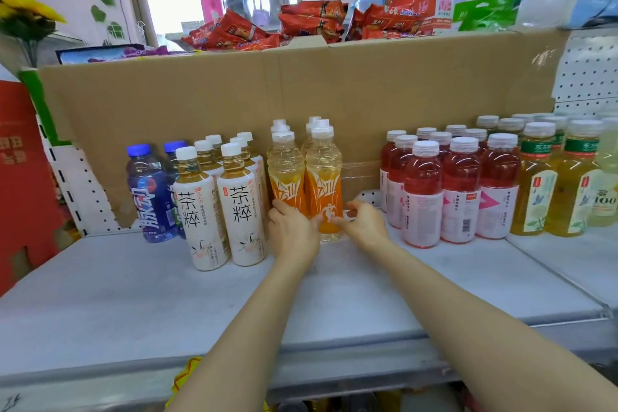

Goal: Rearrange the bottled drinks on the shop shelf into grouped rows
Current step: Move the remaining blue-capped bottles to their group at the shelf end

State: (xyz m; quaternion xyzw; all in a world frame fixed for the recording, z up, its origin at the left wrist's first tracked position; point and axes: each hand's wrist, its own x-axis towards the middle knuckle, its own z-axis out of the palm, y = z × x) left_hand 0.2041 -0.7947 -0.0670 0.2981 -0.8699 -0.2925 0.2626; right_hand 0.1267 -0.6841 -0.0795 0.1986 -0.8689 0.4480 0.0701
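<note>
Two rows of orange-labelled drink bottles stand mid-shelf against the cardboard. My left hand [292, 231] grips the base of the left front orange bottle [286, 174]. My right hand [363, 222] holds the lower right side of the right front orange bottle [323, 177], with thumb and curled fingers on it. Both bottles stand upright, side by side and touching. White tea bottles [239, 207] are grouped just to the left, with blue bottles [150, 191] beyond them. Red drinks [423, 191] and yellow-green tea bottles [535, 191] stand in rows to the right.
The grey shelf board [133, 294] stretches toward me in front of the bottles. A tall cardboard sheet [200, 94] backs the shelf, with snack packets [311, 20] piled above it. A gap lies between the orange and the red rows. A red box [20, 177] stands at far left.
</note>
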